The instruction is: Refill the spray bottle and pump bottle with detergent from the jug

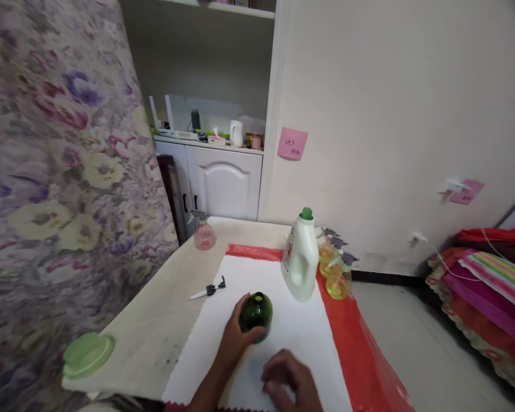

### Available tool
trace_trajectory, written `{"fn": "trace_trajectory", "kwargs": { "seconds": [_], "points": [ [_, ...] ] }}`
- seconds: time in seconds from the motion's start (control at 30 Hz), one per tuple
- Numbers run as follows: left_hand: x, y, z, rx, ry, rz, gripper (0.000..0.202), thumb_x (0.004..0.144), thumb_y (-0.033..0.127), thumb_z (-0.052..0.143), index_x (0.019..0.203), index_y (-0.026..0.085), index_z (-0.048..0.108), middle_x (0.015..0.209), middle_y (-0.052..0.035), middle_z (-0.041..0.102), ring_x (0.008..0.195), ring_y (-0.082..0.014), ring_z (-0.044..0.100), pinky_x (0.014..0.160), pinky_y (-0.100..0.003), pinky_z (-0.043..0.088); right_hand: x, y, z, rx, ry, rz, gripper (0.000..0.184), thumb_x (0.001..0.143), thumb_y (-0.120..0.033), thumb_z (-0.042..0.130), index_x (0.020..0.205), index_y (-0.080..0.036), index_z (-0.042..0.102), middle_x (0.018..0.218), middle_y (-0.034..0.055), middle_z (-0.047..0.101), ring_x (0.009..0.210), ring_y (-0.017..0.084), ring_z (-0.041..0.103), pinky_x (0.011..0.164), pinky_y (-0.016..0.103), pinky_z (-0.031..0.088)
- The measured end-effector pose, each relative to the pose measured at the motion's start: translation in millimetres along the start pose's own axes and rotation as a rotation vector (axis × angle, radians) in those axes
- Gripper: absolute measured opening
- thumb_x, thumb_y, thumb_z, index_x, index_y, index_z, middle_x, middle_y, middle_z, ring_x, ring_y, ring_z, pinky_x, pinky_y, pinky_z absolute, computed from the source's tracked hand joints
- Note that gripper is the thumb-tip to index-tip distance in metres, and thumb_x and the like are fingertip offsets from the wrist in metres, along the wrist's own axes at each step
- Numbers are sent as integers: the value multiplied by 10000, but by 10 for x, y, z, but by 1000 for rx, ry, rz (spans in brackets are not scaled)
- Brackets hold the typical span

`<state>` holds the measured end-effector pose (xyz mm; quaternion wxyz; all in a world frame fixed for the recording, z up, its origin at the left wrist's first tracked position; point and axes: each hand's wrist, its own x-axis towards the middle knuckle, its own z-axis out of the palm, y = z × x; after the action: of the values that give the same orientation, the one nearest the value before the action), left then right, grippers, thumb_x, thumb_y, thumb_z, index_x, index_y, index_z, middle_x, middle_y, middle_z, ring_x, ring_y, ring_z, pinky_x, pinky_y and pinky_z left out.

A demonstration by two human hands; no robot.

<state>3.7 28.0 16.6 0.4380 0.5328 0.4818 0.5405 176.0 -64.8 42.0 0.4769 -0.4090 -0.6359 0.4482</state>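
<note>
Lower centre of frame, left hand (235,339) gripping green bottle (256,312) on white cloth (296,326), right hand (289,377) curling just below, its grip impossible to tell, white jug (300,264) standing behind, pump (209,290) lying left.

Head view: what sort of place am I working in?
Probably a room in a home: a white cupboard with a jug on top, folded striped bedding at the right, and the table where the left hand grips a green bottle.
</note>
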Motion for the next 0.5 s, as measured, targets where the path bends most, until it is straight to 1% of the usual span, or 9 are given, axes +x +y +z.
{"fn": "trace_trajectory", "kwargs": {
  "seconds": [0.07,0.13,0.17,0.2,0.27,0.3,0.37,0.4,0.5],
  "points": [
    [8,-11,-5,-4,-7,-20,879,585,307,805,1366,199,417,1395,-139,538,1302,-348,477,1117,-496,334,184,-152,-316,10,140,-9,168,839,-393,558,860,-237,616,803,10,651,745,158,607,690,264,476],
    [9,-22,-13,-5,-5,-36,888,573,314,805,1367,205,422,1391,-130,547,1299,-354,483,1113,-492,345,407,-233,-603,7,287,21,220,833,-439,581,929,-241,599,881,17,647,855,177,614,778,287,478],
    [9,-29,-17,-7,-2,-36,888,569,316,805,1365,207,428,1391,-126,550,1302,-355,480,1112,-486,351,528,-240,-729,17,376,36,252,833,-448,585,979,-244,589,959,29,653,935,192,613,846,309,472],
    [9,-38,-23,-11,0,-31,884,569,319,803,1364,209,432,1391,-123,551,1305,-355,477,1109,-479,358,652,-224,-840,12,455,39,304,822,-473,589,1022,-245,578,1014,41,650,977,206,605,864,324,471],
    [13,-64,-33,-24,-7,-22,881,574,320,797,1367,207,431,1396,-123,549,1310,-353,473,1105,-469,368,903,-144,-1012,-31,574,52,401,779,-517,618,1058,-233,565,1081,64,636,1031,236,592,890,353,470],
    [16,-80,-38,-32,-13,-22,888,572,317,794,1371,201,425,1397,-129,548,1309,-355,474,1102,-469,371,1025,-89,-1072,-42,609,60,443,759,-530,632,1073,-227,554,1121,76,622,1060,247,581,916,368,462],
    [23,-116,-44,-42,-13,-34,909,551,307,793,1373,192,424,1389,-136,557,1299,-363,484,1095,-472,379,1249,24,-1145,-45,624,77,501,727,-541,657,1089,-213,543,1142,89,620,1078,260,580,926,376,463],
    [24,-132,-45,-45,-5,-43,916,535,299,793,1370,192,431,1381,-135,566,1294,-368,489,1091,-472,385,1348,73,-1163,-41,604,83,498,714,-541,668,1066,-206,557,1100,85,640,1045,258,597,900,370,476],
    [15,-157,-43,-56,21,-61,909,514,267,778,1360,210,450,1363,-115,590,1292,-363,494,1089,-462,394,1579,159,-1177,-44,513,92,392,699,-532,688,890,-195,631,857,34,683,828,223,631,736,318,498]
  ]
}}
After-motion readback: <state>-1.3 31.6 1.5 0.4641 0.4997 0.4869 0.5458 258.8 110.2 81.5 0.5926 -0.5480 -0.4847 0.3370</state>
